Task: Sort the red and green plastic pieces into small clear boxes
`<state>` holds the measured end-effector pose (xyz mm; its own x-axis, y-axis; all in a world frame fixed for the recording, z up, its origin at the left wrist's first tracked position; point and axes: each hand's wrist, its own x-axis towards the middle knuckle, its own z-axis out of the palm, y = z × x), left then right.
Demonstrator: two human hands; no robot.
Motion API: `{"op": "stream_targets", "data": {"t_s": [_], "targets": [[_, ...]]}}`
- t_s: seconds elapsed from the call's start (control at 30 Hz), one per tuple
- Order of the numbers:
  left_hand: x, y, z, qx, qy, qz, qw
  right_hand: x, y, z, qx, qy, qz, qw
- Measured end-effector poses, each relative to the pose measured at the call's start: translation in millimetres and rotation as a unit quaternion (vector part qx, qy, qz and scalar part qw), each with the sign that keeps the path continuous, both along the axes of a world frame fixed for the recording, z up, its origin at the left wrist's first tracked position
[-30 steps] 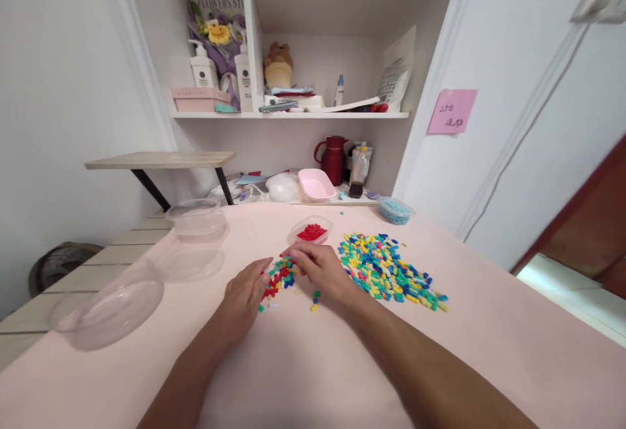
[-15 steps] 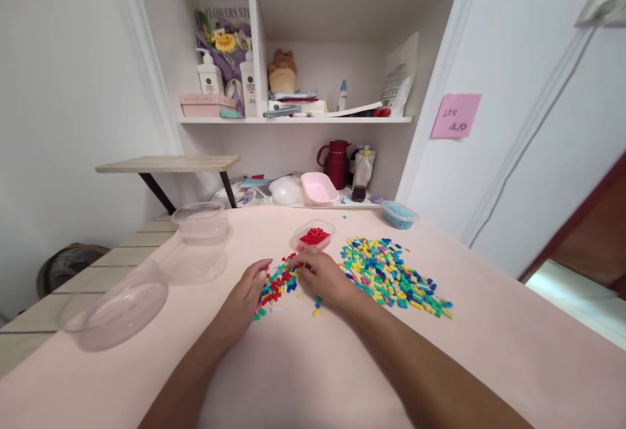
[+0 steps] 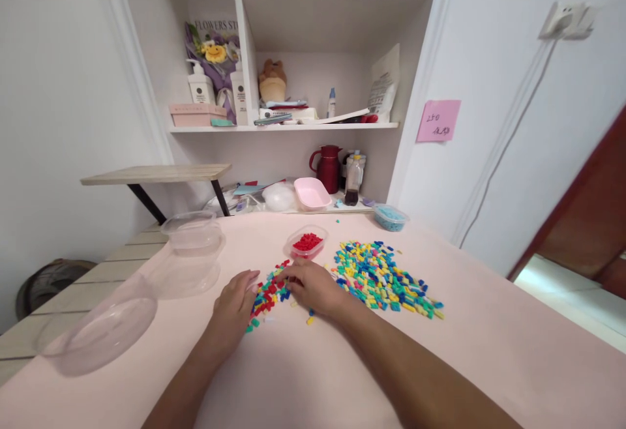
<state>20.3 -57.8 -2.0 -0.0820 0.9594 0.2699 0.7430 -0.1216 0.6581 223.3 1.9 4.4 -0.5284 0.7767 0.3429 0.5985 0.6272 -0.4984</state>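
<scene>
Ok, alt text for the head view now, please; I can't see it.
The left hand and right hand flank a small pile of multicolored pieces on a pink table. Beyond it sits a clear tub of red pieces; a larger multicolored pile lies to the right, clear containers to the left.

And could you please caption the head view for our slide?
Left hand and right hand flank colourful pieces, with red ones in a tub beyond.
</scene>
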Motion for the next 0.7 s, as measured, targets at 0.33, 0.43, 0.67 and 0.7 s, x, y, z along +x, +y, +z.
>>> {"op": "stream_targets", "data": {"t_s": [0.33,0.43,0.67,0.7], "targets": [[4.3,-3.8,3.1,-0.022,0.075,-0.006,0.997,4.6,0.0,3.9,-0.027,0.007,0.005,1.0],[4.2,-3.7,0.9,-0.019,0.065,-0.004,0.998,5.3,-2.9,5.3,-0.031,0.024,0.012,0.999],[1.5,-3.3,10.0,-0.031,-0.094,-0.009,0.995,9.7,-1.7,11.5,-0.044,0.078,-0.015,0.996],[0.3,-3.9,15.6,-0.052,-0.145,-0.014,0.988,11.6,-1.1,14.1,-0.042,0.095,-0.02,0.994]]}}
